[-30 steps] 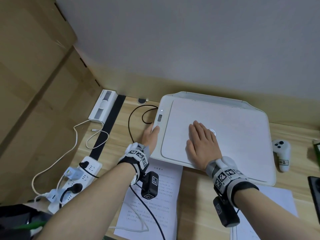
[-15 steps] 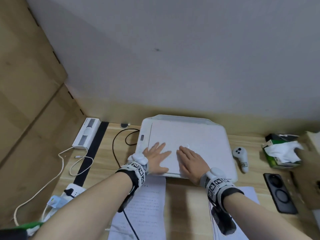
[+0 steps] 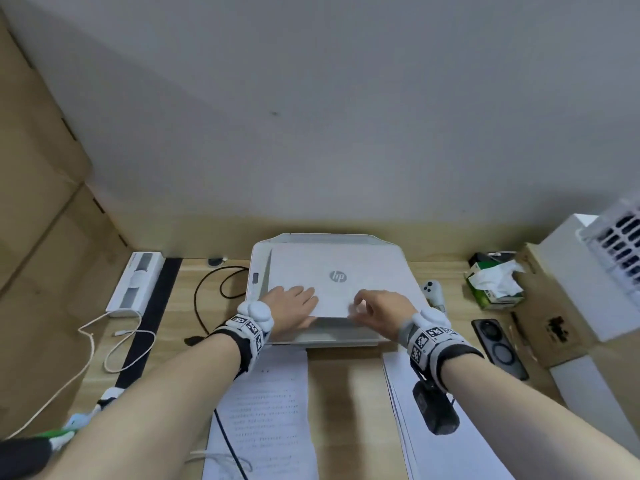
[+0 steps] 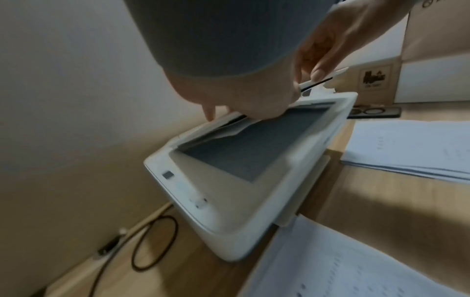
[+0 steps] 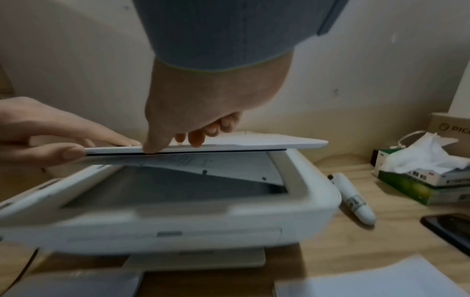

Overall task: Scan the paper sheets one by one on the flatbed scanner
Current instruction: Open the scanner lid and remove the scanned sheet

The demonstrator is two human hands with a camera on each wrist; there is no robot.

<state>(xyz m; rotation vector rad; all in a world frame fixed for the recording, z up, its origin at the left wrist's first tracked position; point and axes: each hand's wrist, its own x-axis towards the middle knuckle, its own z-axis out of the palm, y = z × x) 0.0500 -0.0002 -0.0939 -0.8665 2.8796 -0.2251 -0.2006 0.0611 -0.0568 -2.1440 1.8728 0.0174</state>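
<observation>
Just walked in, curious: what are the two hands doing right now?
Left hand: grips the front edge of the scanner lid, which is raised.
Right hand: grips the same edge.

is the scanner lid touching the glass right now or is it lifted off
Apart. The right wrist view shows the scanner lid raised at its front edge, with an open gap above the glass.

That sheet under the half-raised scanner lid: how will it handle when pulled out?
Likely floppy: the sheet sags from the scanner lid toward the glass. Probably light, since it partly clings to the lid's underside. It may slide or drop as the left hand and right hand lift further.
</observation>
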